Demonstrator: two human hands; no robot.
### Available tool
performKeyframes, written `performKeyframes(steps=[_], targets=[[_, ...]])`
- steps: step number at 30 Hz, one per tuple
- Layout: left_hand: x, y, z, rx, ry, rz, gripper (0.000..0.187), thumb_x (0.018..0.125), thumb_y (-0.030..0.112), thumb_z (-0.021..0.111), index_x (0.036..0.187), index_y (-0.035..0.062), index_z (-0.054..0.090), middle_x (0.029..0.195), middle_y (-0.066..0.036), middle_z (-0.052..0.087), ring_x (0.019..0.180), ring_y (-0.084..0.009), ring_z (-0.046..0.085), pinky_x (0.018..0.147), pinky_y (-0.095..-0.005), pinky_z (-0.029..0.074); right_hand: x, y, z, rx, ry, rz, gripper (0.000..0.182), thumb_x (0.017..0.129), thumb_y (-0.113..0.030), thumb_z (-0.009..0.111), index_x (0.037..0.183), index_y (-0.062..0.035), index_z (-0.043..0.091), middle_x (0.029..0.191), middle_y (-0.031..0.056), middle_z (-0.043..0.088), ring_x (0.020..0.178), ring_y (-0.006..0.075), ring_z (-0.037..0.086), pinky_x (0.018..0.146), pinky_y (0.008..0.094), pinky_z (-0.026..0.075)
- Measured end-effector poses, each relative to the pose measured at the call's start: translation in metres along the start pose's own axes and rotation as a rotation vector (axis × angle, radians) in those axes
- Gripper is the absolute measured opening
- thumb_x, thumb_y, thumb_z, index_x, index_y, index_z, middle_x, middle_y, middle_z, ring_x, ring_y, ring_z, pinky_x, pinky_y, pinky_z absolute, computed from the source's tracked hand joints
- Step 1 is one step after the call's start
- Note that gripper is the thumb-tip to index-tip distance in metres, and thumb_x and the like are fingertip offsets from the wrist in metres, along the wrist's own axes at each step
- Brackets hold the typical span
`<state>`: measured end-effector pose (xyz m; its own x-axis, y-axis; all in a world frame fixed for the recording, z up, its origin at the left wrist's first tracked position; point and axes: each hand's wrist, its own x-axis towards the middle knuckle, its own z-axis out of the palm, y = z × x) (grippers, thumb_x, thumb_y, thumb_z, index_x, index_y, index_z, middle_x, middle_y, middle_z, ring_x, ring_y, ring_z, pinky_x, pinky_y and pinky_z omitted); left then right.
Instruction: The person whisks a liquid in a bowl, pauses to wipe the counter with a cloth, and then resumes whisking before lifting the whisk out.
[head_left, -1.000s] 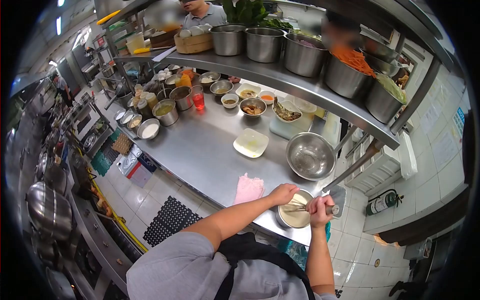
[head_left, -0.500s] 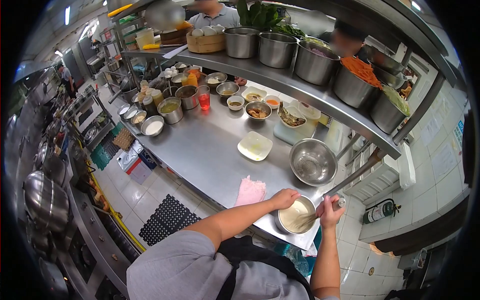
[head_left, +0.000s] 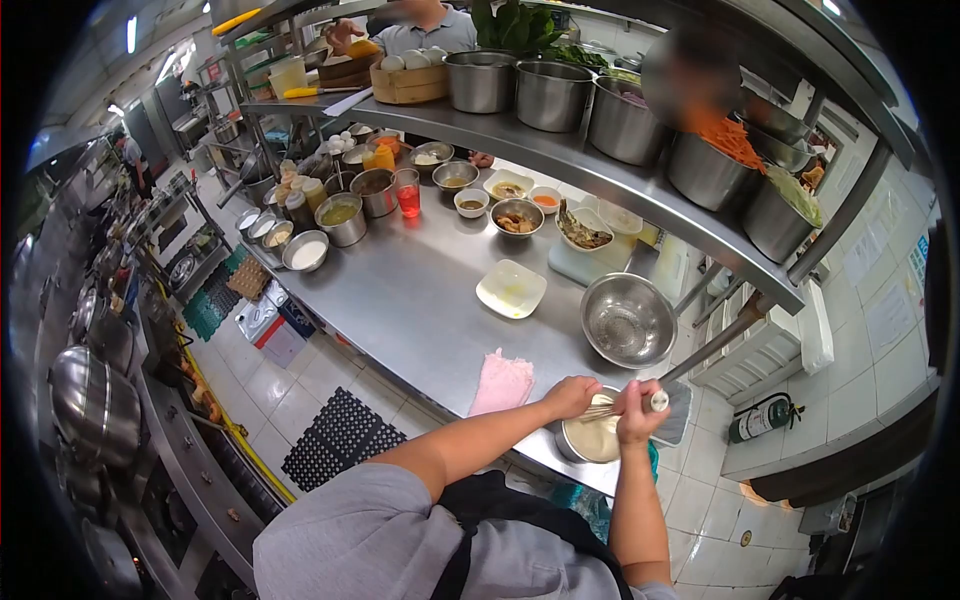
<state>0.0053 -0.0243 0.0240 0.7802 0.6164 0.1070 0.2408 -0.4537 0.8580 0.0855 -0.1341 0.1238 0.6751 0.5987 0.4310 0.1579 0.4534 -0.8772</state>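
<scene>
A metal pot (head_left: 572,447) with pale, creamy batter (head_left: 597,440) stands at the near right corner of the steel table. My left hand (head_left: 572,397) is closed on the pot's far left rim. In my right hand (head_left: 636,412) is a whisk (head_left: 602,408), its handle end pointing right and its wires over the far side of the batter. Whether the wire tips still dip in is hard to make out. A pink cloth (head_left: 502,382) lies just left of the pot. Beyond the pot sits a large steel bowl (head_left: 628,322).
A white square plate (head_left: 511,290) with yellowish residue lies mid-table. Farther back stand small bowls of food, a red drink glass (head_left: 408,195) and a bowl of white powder (head_left: 305,251). An overhead shelf (head_left: 560,150) carries steel pots. Other people are across the table.
My right hand and the whisk have moved left and up, from the pot's near right side to its far side. My left hand stays on the rim.
</scene>
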Motion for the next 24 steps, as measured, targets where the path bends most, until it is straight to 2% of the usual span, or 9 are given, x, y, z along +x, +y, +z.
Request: performKeyframes(steps=[4, 7, 11, 12, 13, 15, 17, 21, 24], targets=[[0.001, -0.006, 0.001, -0.057, 0.039, -0.007, 0.035, 0.098, 0.033, 0.048, 0.089, 0.0027, 0.064, 0.089, -0.024, 0.065, 0.085, -0.0434, 0.061, 0.076, -0.0479, 0.047, -0.009, -0.009, -0.023, 0.173, -0.289, 0.201, 0.026, 0.091, -0.004, 0.059, 0.069, -0.0062, 0.046, 0.053, 0.0034, 0.050, 0.043, 0.0100, 0.046, 0.041, 0.0255, 0.036], [0.004, -0.015, 0.010, -0.052, 0.047, 0.043, 0.032, 0.096, 0.028, 0.048, 0.088, 0.0028, 0.065, 0.093, -0.026, 0.064, 0.089, -0.0446, 0.060, 0.079, -0.0485, 0.047, 0.017, -0.011, -0.043, -0.092, -0.135, 0.183, 0.029, 0.090, -0.005, 0.063, 0.066, -0.0083, 0.046, 0.054, 0.0014, 0.051, 0.043, 0.0085, 0.046, 0.039, 0.0249, 0.035], [0.003, -0.020, 0.015, -0.138, 0.021, 0.069, 0.025, 0.093, 0.014, 0.048, 0.098, 0.0022, 0.069, 0.095, -0.022, 0.068, 0.088, -0.0367, 0.066, 0.080, -0.0418, 0.050, 0.017, 0.012, -0.037, 0.179, 0.246, 0.136, 0.028, 0.092, -0.005, 0.062, 0.069, -0.0121, 0.047, 0.058, -0.0043, 0.047, 0.048, 0.0053, 0.044, 0.043, 0.0236, 0.035], [0.013, -0.037, 0.020, 0.154, -0.002, 0.160, 0.024, 0.096, 0.016, 0.049, 0.094, 0.0003, 0.068, 0.094, -0.020, 0.069, 0.089, -0.0295, 0.067, 0.083, -0.0391, 0.050, 0.009, 0.009, -0.032, 0.427, 0.242, 0.225, 0.026, 0.093, -0.004, 0.059, 0.072, -0.0121, 0.046, 0.056, -0.0034, 0.043, 0.045, 0.0069, 0.040, 0.042, 0.0247, 0.034], [0.011, -0.041, 0.023, -0.208, 0.004, 0.005, 0.029, 0.099, 0.023, 0.050, 0.093, 0.0000, 0.067, 0.080, -0.015, 0.068, 0.074, -0.0199, 0.063, 0.073, -0.0353, 0.050, 0.003, 0.005, -0.038, 0.410, 0.065, 0.249, 0.024, 0.093, -0.004, 0.057, 0.074, -0.0116, 0.045, 0.054, -0.0017, 0.041, 0.043, 0.0085, 0.038, 0.040, 0.0261, 0.034], [0.013, -0.038, 0.026, -0.288, 0.007, -0.131, 0.034, 0.101, 0.029, 0.050, 0.092, -0.0006, 0.066, 0.072, -0.010, 0.065, 0.067, -0.0124, 0.055, 0.067, -0.0327, 0.048, 0.004, -0.018, -0.048, 0.382, -0.171, 0.314, 0.026, 0.093, -0.005, 0.058, 0.071, -0.0082, 0.045, 0.053, -0.0002, 0.043, 0.042, 0.0090, 0.040, 0.040, 0.0263, 0.033], [0.009, -0.016, 0.017, -0.235, -0.017, -0.131, 0.035, 0.100, 0.029, 0.051, 0.093, -0.0011, 0.066, 0.072, -0.010, 0.066, 0.067, -0.0123, 0.055, 0.067, -0.0330, 0.048, 0.013, -0.036, -0.055, -0.043, -0.155, 0.230, 0.028, 0.093, -0.006, 0.059, 0.069, -0.0064, 0.045, 0.052, 0.0008, 0.046, 0.043, 0.0094, 0.042, 0.040, 0.0263, 0.034], [0.010, -0.011, 0.014, -0.141, -0.006, -0.137, 0.036, 0.100, 0.030, 0.052, 0.092, -0.0018, 0.066, 0.071, -0.010, 0.066, 0.067, -0.0123, 0.055, 0.066, -0.0335, 0.048, 0.013, 0.000, -0.044, -0.011, 0.120, 0.045, 0.029, 0.092, -0.007, 0.061, 0.067, -0.0056, 0.047, 0.053, 0.0009, 0.049, 0.044, 0.0088, 0.046, 0.041, 0.0260, 0.035], [0.012, -0.011, 0.012, -0.117, -0.023, -0.155, 0.035, 0.100, 0.029, 0.052, 0.092, -0.0020, 0.066, 0.072, -0.009, 0.066, 0.067, -0.0126, 0.055, 0.066, -0.0329, 0.048, -0.002, -0.006, -0.037, 0.359, -0.148, 0.213, 0.027, 0.092, -0.010, 0.064, 0.068, -0.0061, 0.050, 0.054, -0.0002, 0.051, 0.045, 0.0079, 0.046, 0.042, 0.0259, 0.034]])
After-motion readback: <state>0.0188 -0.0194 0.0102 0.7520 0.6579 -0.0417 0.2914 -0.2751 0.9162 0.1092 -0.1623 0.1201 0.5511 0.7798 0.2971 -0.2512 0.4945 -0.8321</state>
